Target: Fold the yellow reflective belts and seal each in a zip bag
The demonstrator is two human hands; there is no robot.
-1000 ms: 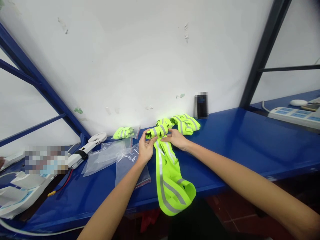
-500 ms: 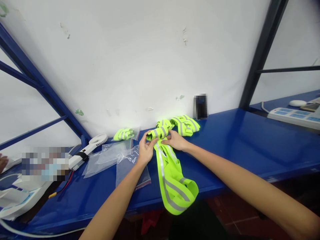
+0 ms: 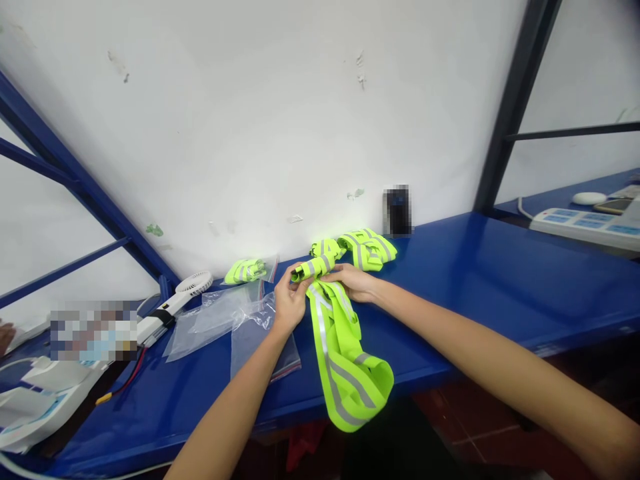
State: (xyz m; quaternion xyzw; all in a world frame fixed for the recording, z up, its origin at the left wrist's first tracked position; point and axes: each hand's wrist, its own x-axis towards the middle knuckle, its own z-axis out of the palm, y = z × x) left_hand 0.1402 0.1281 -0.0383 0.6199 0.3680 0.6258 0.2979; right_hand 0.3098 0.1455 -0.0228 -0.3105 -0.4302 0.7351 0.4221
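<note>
A fluorescent yellow-green reflective vest made of strap-like bands with grey stripes is between my hands. Its upper end is rolled into a small bundle, while a loose loop trails toward me and hangs over the table's front edge. My left hand grips the roll's left end, thumb on the near side. My right hand is closed at the roll's right end; its fingertips are partly hidden behind the fabric. Just behind them, against the wall, lie more folded yellow-green vests.
Left of my hands lie clear zip bags and a bagged yellow-green bundle. A white handheld fan and a power strip are farther left. Another person's hand shows at the left edge. A blurred dark object stands by the wall.
The rolled end has tilted slightly, and my right fingers have slid lower behind it. The view has shifted a little; the loose loop still hangs in the same place.
</note>
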